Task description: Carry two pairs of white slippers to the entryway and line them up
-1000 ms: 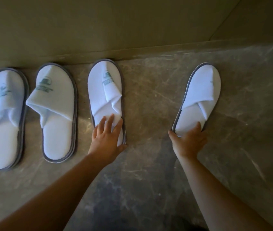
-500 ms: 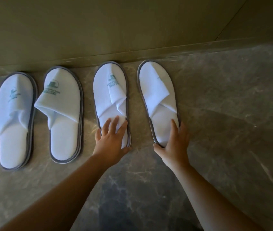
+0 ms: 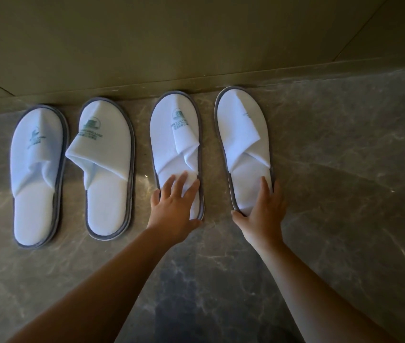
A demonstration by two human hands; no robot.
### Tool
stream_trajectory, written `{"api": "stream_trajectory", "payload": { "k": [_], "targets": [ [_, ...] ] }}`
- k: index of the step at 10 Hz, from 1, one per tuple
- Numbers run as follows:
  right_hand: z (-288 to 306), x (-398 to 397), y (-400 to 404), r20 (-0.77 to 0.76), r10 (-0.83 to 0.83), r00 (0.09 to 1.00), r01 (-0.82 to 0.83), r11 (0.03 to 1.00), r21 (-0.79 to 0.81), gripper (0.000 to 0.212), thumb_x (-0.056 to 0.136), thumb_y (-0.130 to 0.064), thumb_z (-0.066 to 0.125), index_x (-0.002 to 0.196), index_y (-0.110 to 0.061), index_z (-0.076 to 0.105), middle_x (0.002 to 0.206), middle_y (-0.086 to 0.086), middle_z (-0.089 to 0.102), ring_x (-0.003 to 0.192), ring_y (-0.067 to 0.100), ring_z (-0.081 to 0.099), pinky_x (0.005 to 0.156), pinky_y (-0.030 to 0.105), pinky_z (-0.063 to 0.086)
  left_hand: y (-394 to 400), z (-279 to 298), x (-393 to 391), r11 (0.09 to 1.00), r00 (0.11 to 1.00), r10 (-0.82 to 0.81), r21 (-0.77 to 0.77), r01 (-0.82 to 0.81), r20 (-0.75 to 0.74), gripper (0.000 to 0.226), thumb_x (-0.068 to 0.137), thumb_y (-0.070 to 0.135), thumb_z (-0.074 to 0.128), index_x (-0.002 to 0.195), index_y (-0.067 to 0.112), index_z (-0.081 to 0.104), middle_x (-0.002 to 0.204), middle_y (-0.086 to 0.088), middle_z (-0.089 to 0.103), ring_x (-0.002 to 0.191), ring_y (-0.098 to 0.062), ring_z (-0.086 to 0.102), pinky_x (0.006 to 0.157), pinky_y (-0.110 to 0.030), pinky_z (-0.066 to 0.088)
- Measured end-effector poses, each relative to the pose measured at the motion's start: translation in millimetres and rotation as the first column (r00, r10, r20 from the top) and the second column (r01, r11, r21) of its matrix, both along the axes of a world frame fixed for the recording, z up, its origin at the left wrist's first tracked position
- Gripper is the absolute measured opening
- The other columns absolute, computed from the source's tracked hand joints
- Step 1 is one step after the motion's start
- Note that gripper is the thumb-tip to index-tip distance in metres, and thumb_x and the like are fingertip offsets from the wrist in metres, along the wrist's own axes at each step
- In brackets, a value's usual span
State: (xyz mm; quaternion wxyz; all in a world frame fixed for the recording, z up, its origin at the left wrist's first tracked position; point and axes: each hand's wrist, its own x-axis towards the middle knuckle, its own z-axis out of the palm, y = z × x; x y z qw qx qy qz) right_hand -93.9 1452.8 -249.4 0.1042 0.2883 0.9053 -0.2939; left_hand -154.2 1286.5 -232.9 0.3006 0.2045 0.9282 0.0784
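Two pairs of white slippers with grey edging lie in a row on the marble floor, toes against the wall. The left pair, the first slipper and the second slipper, lies untouched. My left hand presses flat on the heel of the third slipper, fingers spread. My right hand grips the heel of the fourth slipper, thumb at its left edge and fingers along its right side. The fourth slipper angles slightly left at the toe.
An olive wall with a low skirting strip runs along the toes of the slippers. Marble floor stretches to the right of the fourth slipper and toward me beneath my forearms.
My right hand slid the fourth slipper from far right to just beside the third and turned its toe toward the wall. My left hand stayed on the third slipper.
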Motion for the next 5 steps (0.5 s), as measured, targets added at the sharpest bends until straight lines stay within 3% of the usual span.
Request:
{"api": "stream_trajectory", "payload": {
  "k": [3, 5],
  "targets": [
    [1.8, -3.2, -3.3, 0.06, -0.013, 0.998, 0.012, 1.0, 0.017, 0.095, 0.069, -0.033, 0.072, 0.14, -0.015, 0.013, 0.15, 0.02, 0.012, 0.135, 0.036, 0.017, 0.109, 0.046, 0.023, -1.0, -3.6, -0.9, 1.0, 1.0, 0.008, -0.001, -0.008, -0.002, 0.089, 0.074, 0.05, 0.059, 0.14, 0.029, 0.002, 0.155, -0.002, -0.006, 0.141, -0.027, -0.01, 0.113, -0.052, 0.005],
    [17.4, -6.1, 0.5, 0.089, 0.07, 0.994, -0.078, 0.993, 0.089, 0.092, 0.073, -0.05, 0.062, 0.141, -0.018, 0.01, 0.153, 0.018, 0.005, 0.139, 0.036, 0.01, 0.112, 0.049, 0.016, 1.0, 15.3, -6.6, 0.999, 1.0, 0.02, 0.034, -0.02, -0.006, 0.078, 0.079, 0.052, 0.049, 0.14, 0.029, 0.006, 0.155, -0.004, -0.005, 0.142, -0.029, -0.007, 0.114, -0.05, 0.003]
  ]
}}
